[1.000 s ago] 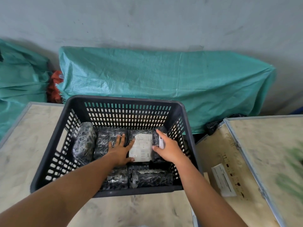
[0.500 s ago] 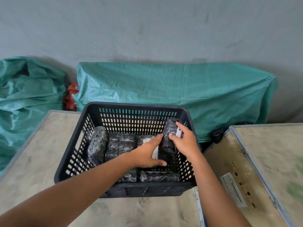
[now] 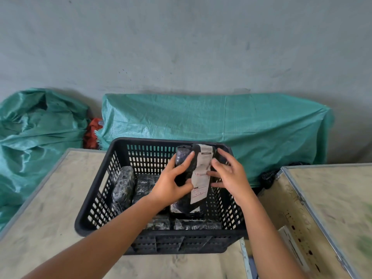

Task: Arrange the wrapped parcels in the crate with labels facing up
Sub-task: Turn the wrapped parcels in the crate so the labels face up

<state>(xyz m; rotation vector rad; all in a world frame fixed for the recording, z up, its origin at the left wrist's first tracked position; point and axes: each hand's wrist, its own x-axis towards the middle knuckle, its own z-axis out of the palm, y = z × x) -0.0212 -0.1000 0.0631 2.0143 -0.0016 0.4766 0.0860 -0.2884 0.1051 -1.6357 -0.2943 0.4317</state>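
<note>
A black slotted plastic crate stands on a pale table. Inside it lie several parcels wrapped in black film; one leans on the left wall and two rest along the front. Above the crate's right half I hold one parcel upright, its long white label facing me. My left hand grips its left side, thumb across the front. My right hand holds its right side, fingers spread on the label edge. The parcel's lower end is near another parcel beneath it.
A second pale table with a metal rim stands on the right, a white slip lying on the lower surface beside it. Green tarpaulin bundles sit against the grey wall behind the crate, another at the left.
The parcel at the crate's right wall has been lifted out of the row and turned upright, so its white label now faces me. Both hands rose with it.
</note>
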